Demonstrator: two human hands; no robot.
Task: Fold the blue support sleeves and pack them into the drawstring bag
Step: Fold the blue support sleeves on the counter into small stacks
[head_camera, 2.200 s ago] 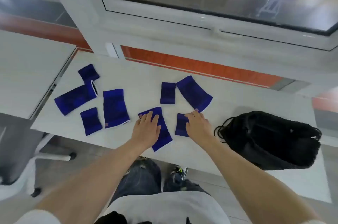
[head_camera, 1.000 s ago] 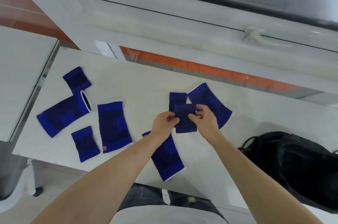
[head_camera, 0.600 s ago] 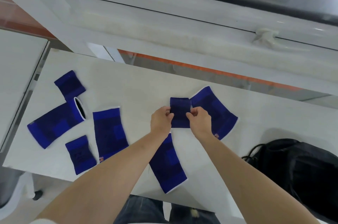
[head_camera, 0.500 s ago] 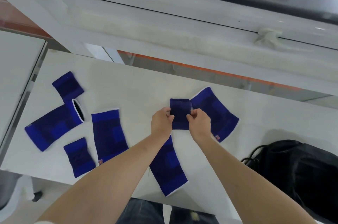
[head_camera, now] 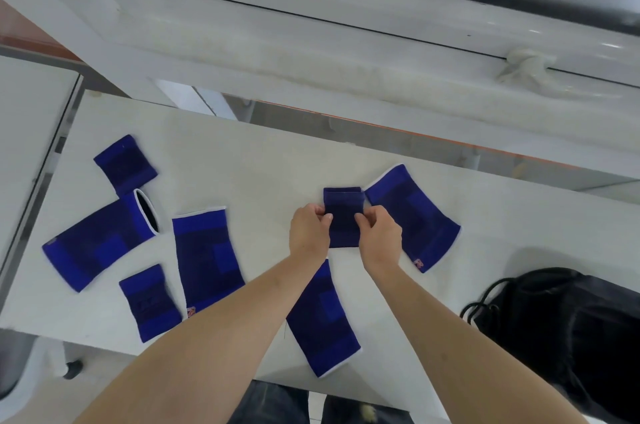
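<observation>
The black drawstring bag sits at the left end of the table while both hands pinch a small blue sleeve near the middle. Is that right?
Not quite. The head view shows the black drawstring bag at the right end of the table, not the left. The rest holds: the left hand and right hand both pinch the small blue sleeve near the middle.

On my white bench (head_camera: 263,167) lie several blue sleeves (head_camera: 204,257), and my black drawstring bag (head_camera: 568,330) sits at the right.
</observation>
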